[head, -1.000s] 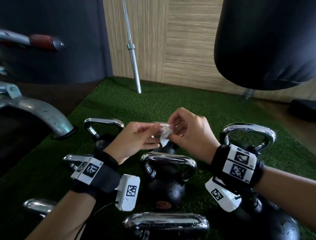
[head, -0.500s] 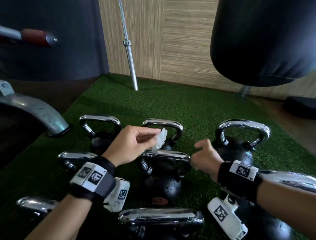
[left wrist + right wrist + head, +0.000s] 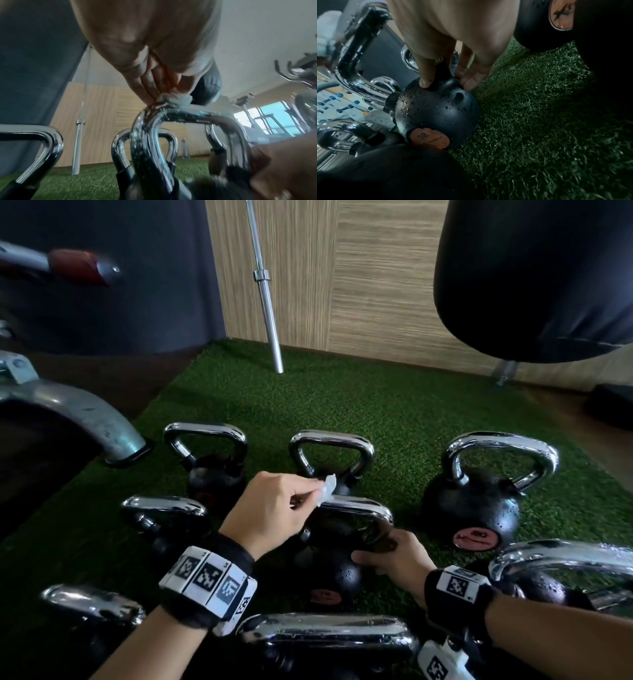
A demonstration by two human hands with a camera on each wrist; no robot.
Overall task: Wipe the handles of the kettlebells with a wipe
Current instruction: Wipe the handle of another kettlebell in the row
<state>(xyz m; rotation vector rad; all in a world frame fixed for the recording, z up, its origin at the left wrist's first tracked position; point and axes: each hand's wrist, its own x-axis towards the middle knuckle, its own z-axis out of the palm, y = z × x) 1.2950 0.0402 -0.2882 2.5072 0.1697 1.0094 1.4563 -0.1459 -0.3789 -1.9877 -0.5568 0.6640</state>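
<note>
Several black kettlebells with chrome handles stand on green turf. My left hand (image 3: 301, 494) pinches a small white wipe (image 3: 327, 489) and holds it against the top left of the chrome handle (image 3: 363, 508) of the middle kettlebell (image 3: 329, 570). In the left wrist view the wipe (image 3: 173, 100) touches that handle (image 3: 188, 115) at its bend. My right hand (image 3: 387, 556) grips the base of the same handle on its right side; in the right wrist view its fingers (image 3: 426, 77) curl round the black neck of the kettlebell (image 3: 436, 108), which is marked 12 and beaded with droplets.
Other kettlebells stand close by: back left (image 3: 212, 470), back middle (image 3: 332, 450), right (image 3: 479, 501), front (image 3: 325, 635), far left (image 3: 164, 508). A barbell (image 3: 265, 289) leans on the wooden wall. A black punching bag (image 3: 534, 275) hangs at upper right. A metal machine leg (image 3: 85, 419) lies left.
Both hands held the wipe together a second ago. The right hand let go and dropped to the middle kettlebell's handle base; the left hand lowered the wipe onto the handle.
</note>
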